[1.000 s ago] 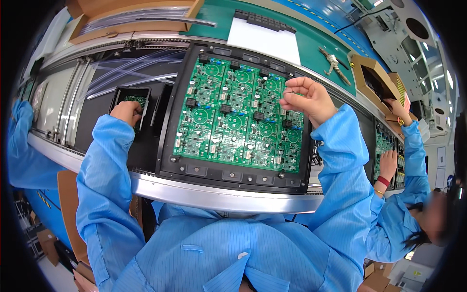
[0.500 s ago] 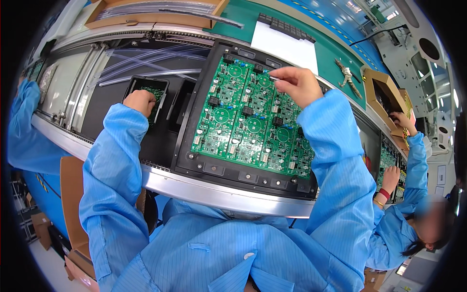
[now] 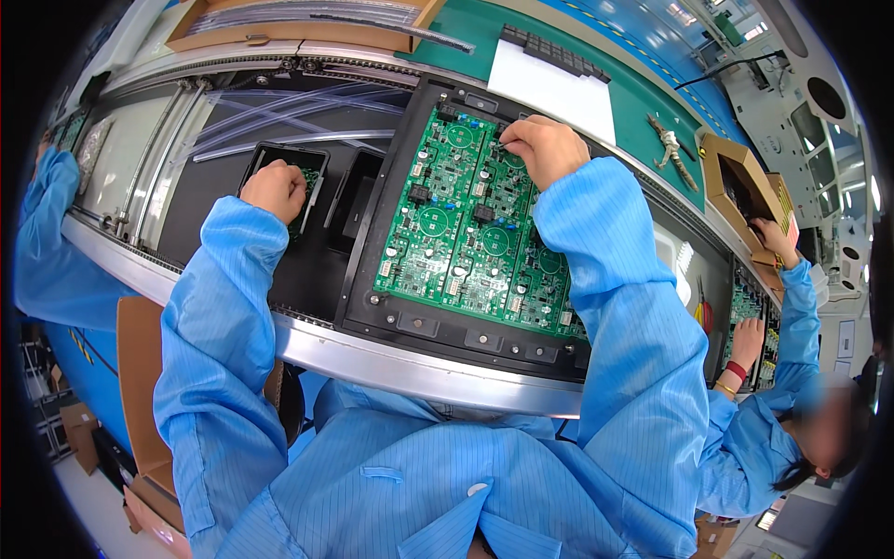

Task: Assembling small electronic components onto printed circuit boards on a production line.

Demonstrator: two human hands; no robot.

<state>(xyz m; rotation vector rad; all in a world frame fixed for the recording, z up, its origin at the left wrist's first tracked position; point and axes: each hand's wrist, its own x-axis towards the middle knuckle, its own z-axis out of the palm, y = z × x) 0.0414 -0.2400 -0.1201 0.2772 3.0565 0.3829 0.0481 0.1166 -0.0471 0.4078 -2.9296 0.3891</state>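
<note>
A panel of green circuit boards (image 3: 433, 224), carrying black blocks, small white connectors and printed circles, lies in a black frame (image 3: 419, 324). Over its far part is my right hand (image 3: 548, 149), thumb and fingertips pinched together close to the board surface. Whatever they pinch is too small or hidden to make out. My left hand (image 3: 275, 189) is curled closed above a black bin (image 3: 270, 154), fingertips together. Small green parts (image 3: 309, 177) show inside that bin. Whether the left fingers hold one of them is hidden.
A second black bin (image 3: 354, 200) stands between the first and the frame. Clear plastic tubes (image 3: 270, 121) lie behind, and a cardboard box (image 3: 307, 19) holds more. The metal rail (image 3: 419, 368) runs in front. A co-worker's hand (image 3: 748, 340) is at the right.
My right hand has moved left over the far part of the boards, its fingertips now lower against them. My left hand has curled and lifted slightly at the bin.
</note>
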